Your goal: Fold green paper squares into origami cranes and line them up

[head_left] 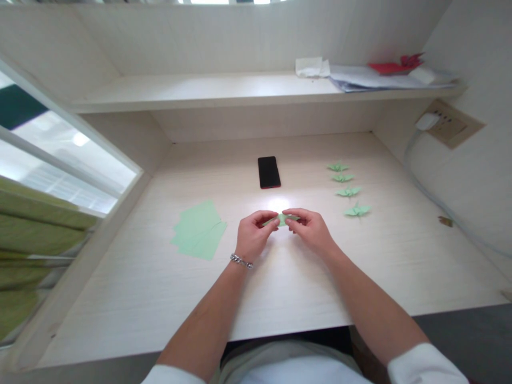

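Forearms [208,320] lead to left hand [253,234] and right hand [315,230], grip pinching green paper [282,220]; shelf [208,88] holds papers [352,77].

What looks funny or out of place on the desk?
A small brown thing lies alone by the pale cable, away from the green folded birds; I can't tell what it is. The green sheets overlap unevenly. Nothing looks spilled.

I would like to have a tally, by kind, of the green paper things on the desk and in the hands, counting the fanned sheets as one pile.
Folded winged figures: 4
Green piece held between left hand and right hand: 1
Pile of flat sheets: 1 (overlapping, so the exact sheet number is unclear)
Total: 6
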A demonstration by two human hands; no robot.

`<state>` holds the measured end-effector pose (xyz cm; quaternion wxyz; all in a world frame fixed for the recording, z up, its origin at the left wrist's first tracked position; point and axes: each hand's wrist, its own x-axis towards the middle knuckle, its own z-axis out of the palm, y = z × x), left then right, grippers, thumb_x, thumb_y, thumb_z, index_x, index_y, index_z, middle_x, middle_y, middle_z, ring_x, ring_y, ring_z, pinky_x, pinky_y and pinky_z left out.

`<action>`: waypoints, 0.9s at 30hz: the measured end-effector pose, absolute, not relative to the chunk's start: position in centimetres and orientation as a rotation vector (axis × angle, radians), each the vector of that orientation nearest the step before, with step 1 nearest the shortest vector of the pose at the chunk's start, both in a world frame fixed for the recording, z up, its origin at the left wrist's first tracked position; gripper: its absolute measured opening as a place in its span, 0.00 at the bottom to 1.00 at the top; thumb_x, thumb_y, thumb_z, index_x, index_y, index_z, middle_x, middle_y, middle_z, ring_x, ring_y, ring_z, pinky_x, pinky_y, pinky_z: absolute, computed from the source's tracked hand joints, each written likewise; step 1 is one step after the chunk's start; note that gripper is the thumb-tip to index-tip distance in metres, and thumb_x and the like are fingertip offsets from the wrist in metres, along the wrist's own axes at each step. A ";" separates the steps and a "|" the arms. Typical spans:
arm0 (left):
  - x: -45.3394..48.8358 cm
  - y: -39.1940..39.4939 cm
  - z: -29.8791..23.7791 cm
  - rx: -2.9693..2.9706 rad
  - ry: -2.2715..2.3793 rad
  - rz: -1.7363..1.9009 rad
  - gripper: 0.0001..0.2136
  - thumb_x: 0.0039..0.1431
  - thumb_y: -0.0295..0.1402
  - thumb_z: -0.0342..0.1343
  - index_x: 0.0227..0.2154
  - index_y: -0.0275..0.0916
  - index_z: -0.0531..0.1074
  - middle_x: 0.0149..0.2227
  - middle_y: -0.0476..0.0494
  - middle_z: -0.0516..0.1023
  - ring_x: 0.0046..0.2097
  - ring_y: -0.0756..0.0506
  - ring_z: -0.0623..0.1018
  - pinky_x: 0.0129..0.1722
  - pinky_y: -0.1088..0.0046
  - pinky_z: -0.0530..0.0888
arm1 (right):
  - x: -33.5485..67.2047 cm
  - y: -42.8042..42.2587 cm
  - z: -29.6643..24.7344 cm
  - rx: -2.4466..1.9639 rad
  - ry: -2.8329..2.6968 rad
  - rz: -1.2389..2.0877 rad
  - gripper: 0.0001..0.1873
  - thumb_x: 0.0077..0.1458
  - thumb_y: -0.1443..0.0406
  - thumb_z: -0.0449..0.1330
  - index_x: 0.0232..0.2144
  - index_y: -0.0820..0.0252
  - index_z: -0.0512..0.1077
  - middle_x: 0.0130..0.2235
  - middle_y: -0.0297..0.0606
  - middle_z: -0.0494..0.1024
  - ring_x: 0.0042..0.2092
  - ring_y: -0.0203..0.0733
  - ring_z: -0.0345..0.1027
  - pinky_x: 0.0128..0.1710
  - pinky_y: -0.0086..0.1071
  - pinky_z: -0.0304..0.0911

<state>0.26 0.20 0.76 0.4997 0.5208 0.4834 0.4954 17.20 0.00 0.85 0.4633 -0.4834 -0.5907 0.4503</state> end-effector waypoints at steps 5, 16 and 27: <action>0.1 0.2 0.7 1.298 1.168 1.201 0.10 0.47 0.34 0.64 0.33 0.35 0.77 0.32 0.43 0.80 0.32 0.46 0.79 0.34 0.68 0.79 | 17.1 0.1 0.5 -1.188 -1.434 1.086 0.12 0.48 0.63 0.62 0.37 0.58 0.79 0.35 0.40 0.80 0.33 0.40 0.72 0.33 0.32 0.67; 0.3 0.0 1.0 1.298 1.121 1.130 0.10 0.47 0.34 0.65 0.32 0.35 0.76 0.31 0.44 0.78 0.31 0.48 0.77 0.30 0.72 0.78 | 17.3 0.3 0.5 -1.197 -1.490 1.092 0.09 0.47 0.63 0.63 0.32 0.60 0.78 0.34 0.38 0.81 0.35 0.41 0.73 0.34 0.31 0.67; 0.2 0.1 0.9 1.219 1.066 1.026 0.12 0.45 0.35 0.66 0.31 0.34 0.74 0.29 0.44 0.78 0.30 0.48 0.78 0.31 0.70 0.78 | 17.5 0.4 0.6 -1.181 -1.497 1.170 0.08 0.47 0.62 0.64 0.31 0.59 0.78 0.34 0.39 0.80 0.36 0.43 0.73 0.37 0.34 0.68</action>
